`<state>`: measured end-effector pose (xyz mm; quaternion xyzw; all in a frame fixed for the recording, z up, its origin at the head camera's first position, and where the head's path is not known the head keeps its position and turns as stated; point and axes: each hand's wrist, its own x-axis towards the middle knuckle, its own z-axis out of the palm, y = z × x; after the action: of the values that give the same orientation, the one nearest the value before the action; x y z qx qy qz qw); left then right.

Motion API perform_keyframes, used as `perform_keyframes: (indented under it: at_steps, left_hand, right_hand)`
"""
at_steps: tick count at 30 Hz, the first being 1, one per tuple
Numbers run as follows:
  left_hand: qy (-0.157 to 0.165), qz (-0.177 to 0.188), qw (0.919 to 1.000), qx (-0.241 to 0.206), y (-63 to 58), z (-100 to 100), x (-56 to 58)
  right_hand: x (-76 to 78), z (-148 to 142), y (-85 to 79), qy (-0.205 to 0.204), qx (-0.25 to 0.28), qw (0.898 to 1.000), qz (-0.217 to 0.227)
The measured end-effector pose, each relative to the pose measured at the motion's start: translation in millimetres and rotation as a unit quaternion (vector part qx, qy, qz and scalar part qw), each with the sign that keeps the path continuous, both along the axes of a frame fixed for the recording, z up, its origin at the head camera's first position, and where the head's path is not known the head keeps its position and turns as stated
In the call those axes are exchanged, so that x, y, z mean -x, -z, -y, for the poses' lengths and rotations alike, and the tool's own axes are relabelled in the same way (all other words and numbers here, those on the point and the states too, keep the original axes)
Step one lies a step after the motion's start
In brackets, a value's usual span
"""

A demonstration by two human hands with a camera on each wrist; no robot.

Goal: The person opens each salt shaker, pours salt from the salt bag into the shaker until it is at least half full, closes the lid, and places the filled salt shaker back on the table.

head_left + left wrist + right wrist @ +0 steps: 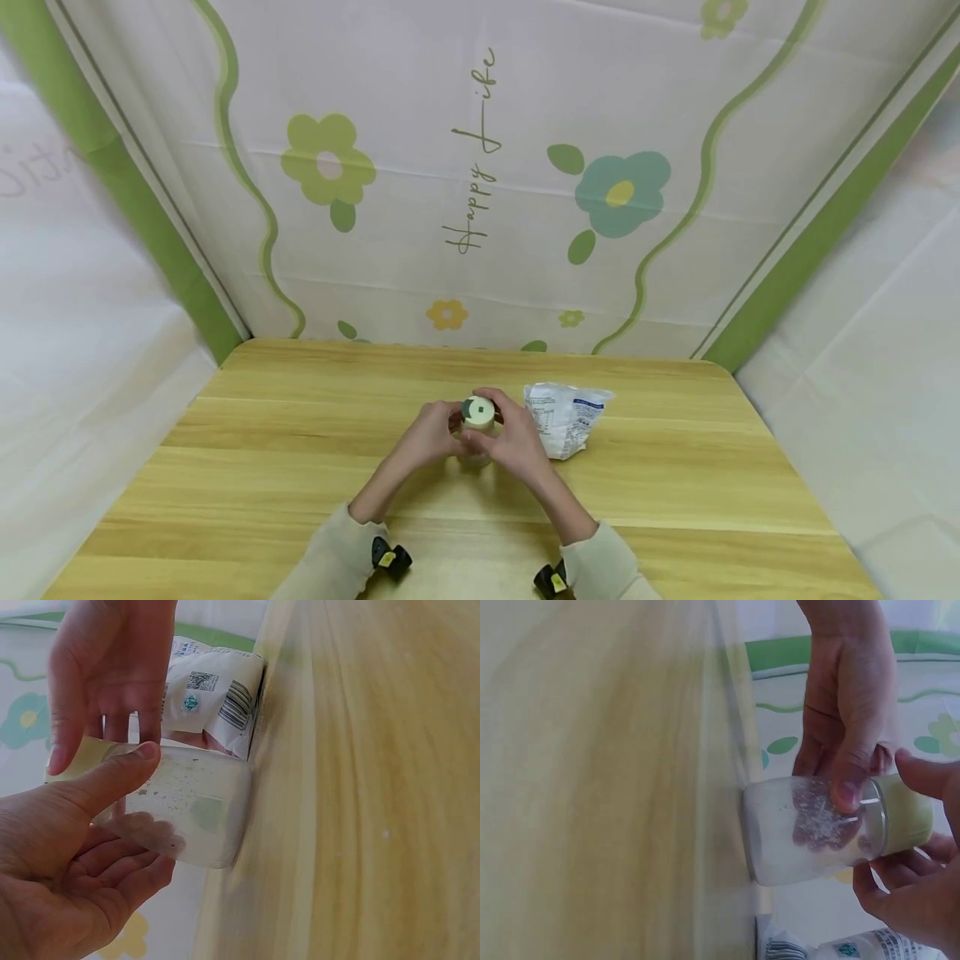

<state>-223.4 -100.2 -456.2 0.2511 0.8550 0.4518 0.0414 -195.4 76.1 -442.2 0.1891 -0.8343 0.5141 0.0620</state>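
Observation:
A clear jar (780, 840) with a pale yellow-green cap (480, 410) stands upright on the table, between both hands. White grains or specks cling to the inside of its wall. My left hand (429, 437) grips the jar's body, thumb on the near side and fingers curled behind. Around the cap, my right hand (519, 437) has its thumb and fingers on opposite sides. Seen from above, the cap's top bears a darker green patch and a small square mark. Whether the cap is loose or tight cannot be told.
Just right of the jar stands a crumpled white printed bag (564, 421), with a barcode in the left wrist view. The wooden table (300, 400) ends at a white floral curtain (405, 267) behind. Similar curtains hang at both sides.

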Motion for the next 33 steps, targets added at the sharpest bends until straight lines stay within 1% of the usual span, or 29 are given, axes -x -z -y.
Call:
perform_keyframes:
  at_steps: [5, 7, 9, 15, 17, 19, 24, 28, 31, 33]
  left_hand:
    - [0.001, 0.005, 1.0, -0.005, -0.2, -1, 0.5]
    - [0.005, 0.008, 0.9999, -0.009, 0.1, -1, 0.8]
    - [0.007, 0.009, 0.9999, -0.011, 0.2, -1, 0.7]
    - [0.007, 0.006, 1.0, -0.002, -0.1, 1, -1.0]
    - [0.006, 0.006, 1.0, 0.003, -0.3, 1, -1.1]
    - [0.003, 0.006, 1.0, 0.005, -0.6, 1, -0.9]
    - [-0.005, 0.001, 1.0, 0.005, -1.1, 0, -0.4]
    - [-0.005, 0.003, 1.0, 0.004, -1.3, 0, -0.5]
    - [-0.003, 0.006, 1.0, 0.004, -1.3, 0, -0.4]
    - [-0.001, 0.006, 0.9999, 0.009, -1.0, 0, -0.6]
  right_hand:
    - [0.2, 3, 4.2, 0.036, 0.015, 0.999, -0.008]
    - [0.6, 3, 4.7, 0.038, 0.017, 0.999, -0.01]
    - [0.5, 2, 3.9, 0.03, 0.008, 0.999, -0.012]
    - [-1.5, -4, -3.0, -0.02, -0.033, 0.999, 0.001]
    - [-1.2, -5, -4.5, -0.032, -0.037, 0.999, 0.008]
    - [-0.5, -5, -5.3, -0.035, -0.038, 0.999, 0.014]
    - [2.3, -3, -1.1, -0.019, -0.025, 0.999, 0.007]
    - [1.9, 2, 3.4, 0.011, -0.006, 1.0, 0.0]
    - [0.7, 4, 4.5, 0.029, -0.01, 0.999, -0.01]
    - [0.3, 4, 4.4, 0.03, -0.019, 0.999, -0.016]
